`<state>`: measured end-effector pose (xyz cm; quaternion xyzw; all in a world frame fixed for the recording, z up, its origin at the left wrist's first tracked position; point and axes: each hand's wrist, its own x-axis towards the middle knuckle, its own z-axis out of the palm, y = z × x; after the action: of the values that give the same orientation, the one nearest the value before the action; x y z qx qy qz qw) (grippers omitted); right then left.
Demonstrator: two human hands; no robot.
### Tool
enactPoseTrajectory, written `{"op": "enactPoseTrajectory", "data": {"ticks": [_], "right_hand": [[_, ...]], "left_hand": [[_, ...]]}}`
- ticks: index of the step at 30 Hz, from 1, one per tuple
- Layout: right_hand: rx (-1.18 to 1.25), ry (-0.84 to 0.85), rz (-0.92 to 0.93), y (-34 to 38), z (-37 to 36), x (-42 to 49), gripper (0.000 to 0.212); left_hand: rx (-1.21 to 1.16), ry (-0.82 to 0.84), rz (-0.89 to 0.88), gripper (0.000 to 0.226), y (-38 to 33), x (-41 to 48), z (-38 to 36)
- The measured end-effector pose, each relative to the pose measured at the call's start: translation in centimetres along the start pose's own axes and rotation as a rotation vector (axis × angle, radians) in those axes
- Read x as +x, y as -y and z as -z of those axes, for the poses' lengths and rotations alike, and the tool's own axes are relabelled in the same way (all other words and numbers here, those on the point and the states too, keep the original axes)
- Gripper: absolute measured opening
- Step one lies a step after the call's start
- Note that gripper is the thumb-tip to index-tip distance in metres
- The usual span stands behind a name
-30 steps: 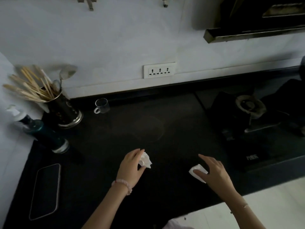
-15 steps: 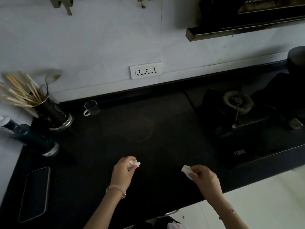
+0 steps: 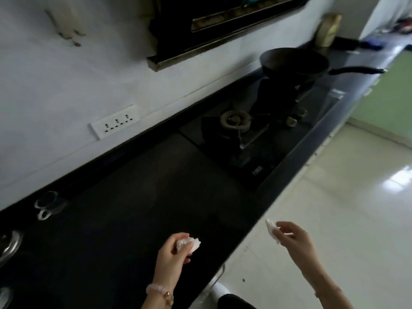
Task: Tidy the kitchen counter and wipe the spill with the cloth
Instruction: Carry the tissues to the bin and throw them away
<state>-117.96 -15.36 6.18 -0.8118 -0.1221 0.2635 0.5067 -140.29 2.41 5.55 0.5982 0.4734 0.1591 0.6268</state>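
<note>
Over the front edge of the dark counter (image 3: 133, 197), my left hand (image 3: 171, 259) is curled around a crumpled white tissue wad (image 3: 189, 243), fingers pinching it above the surface. My right hand (image 3: 294, 244) has swung out past the edge, over the pale floor (image 3: 334, 186), pinching a second white scrap (image 3: 272, 229) between thumb and fingertips. A second ago both hands were low on the counter gathering these bits; now they are lifted and my view has turned toward the stove (image 3: 236, 126) and pan (image 3: 294, 61). I judge the loose litter is collected and headed for disposal. No wiping cloth is in sight, so the spill remains to be dealt with. A glass cup (image 3: 48, 204) sits by the wall.
</note>
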Motion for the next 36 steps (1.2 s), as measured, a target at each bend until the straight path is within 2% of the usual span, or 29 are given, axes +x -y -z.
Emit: {"op": "enactPoseTrajectory", "data": {"ticks": [5, 8, 13, 16, 25, 36], "right_hand": [[0.094, -0.187, -0.213, -6.3, 3.1, -8.5, 0.011], [0.139, -0.298, -0.314, -9.3, 5.3, -12.8, 0.032], [0.248, -0.506, -0.395, -13.2, 9.2, -16.5, 0.015], [0.298, -0.612, -0.415, -14.5, 11.8, -17.3, 0.017], [0.441, -0.772, -0.485, -19.4, 23.7, -13.1, 0.008], [0.478, -0.798, -0.491, -23.7, 43.7, -2.7, 0.020]], "left_hand": [[0.097, 0.191, -0.027, 0.012, 2.0, -1.2, -3.3], [0.149, 0.299, -0.019, 0.014, 2.9, -1.7, -6.2], [0.269, 0.500, -0.071, 0.016, 2.4, -2.5, -12.3], [0.320, 0.606, -0.091, 0.014, 1.2, -2.6, -16.9], [0.372, 0.758, -0.117, 0.014, -2.4, -2.2, -36.3], [0.377, 0.794, -0.060, 0.012, -7.1, -1.2, -57.7]]}}
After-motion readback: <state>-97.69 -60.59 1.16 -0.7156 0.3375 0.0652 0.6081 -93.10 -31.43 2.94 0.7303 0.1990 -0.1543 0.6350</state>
